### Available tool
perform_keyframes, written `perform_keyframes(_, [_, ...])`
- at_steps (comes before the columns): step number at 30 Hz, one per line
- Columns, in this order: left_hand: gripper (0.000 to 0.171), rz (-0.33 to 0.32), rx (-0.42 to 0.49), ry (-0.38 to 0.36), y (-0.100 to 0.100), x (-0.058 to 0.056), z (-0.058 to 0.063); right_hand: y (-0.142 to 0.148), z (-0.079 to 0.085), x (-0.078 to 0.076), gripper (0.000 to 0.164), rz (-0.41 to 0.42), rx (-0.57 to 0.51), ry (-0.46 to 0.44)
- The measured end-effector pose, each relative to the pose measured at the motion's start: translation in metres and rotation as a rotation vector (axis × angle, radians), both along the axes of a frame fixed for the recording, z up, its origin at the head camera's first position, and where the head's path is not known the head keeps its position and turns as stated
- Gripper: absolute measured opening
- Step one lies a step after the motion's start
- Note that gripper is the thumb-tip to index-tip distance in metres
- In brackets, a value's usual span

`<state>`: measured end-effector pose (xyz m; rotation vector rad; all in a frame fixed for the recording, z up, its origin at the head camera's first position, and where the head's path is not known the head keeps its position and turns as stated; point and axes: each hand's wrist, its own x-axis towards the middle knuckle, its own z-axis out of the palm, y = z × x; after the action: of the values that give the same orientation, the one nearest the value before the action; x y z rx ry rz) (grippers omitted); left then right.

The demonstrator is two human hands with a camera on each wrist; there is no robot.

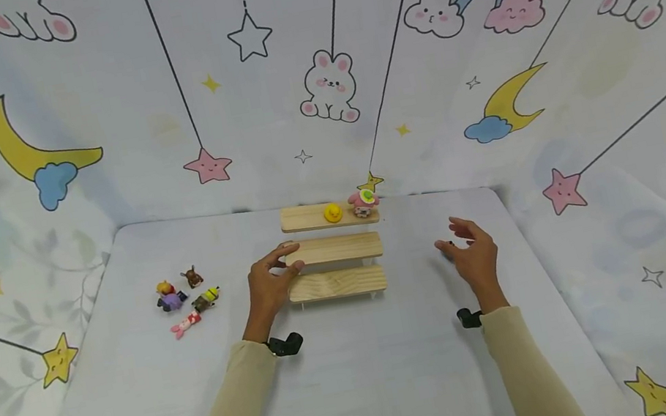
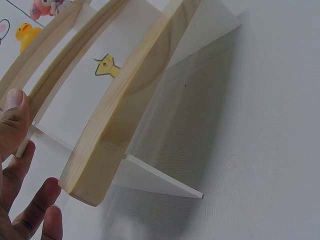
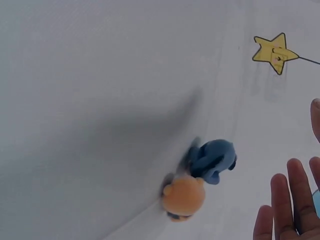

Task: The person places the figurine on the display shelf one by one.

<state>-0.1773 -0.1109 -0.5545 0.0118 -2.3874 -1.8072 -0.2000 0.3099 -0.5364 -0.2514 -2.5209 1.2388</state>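
A three-step wooden display shelf [image 1: 332,249] on clear supports stands mid-table. My left hand [image 1: 268,286] pinches the left end of its middle board [image 2: 62,65], thumb on one face and a finger behind. On the back board stand a yellow rubber duck [image 1: 332,212] and a pink figurine [image 1: 363,202]. My right hand [image 1: 478,260] hovers right of the shelf, fingers apart and holding nothing. Close to it in the right wrist view are a blue figurine [image 3: 215,157] and an orange-headed figurine [image 3: 184,196]; my hand mostly hides them in the head view.
Left of the shelf lie several small figurines: a purple-and-orange one [image 1: 170,297], a brown one [image 1: 192,277], a yellow-and-brown one [image 1: 206,299] and a pink-and-red one [image 1: 186,325]. A cartoon-printed backdrop [image 1: 265,123] rises behind the white table [image 1: 363,381].
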Motion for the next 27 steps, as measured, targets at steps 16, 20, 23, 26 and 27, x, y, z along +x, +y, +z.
perform_keyframes(16, [0.037,-0.010,-0.001,0.012,-0.001,-0.001,-0.002,0.023,-0.017,0.006,0.061,-0.014,0.020,-0.130])
perform_keyframes(20, [0.037,-0.011,0.001,0.014,-0.001,-0.001,-0.002,0.025,-0.020,0.005,0.059,-0.018,0.027,-0.159])
perform_keyframes(23, [0.037,-0.008,-0.001,0.007,-0.001,0.000,-0.002,0.025,-0.024,0.003,0.057,-0.029,0.019,-0.179])
perform_keyframes(26, [0.037,-0.004,0.004,-0.005,0.000,0.000,-0.001,0.025,-0.027,0.001,0.057,-0.036,0.017,-0.185])
perform_keyframes(27, [0.037,-0.003,0.005,-0.005,0.000,0.000,-0.001,0.024,-0.028,0.000,0.056,-0.034,0.018,-0.183])
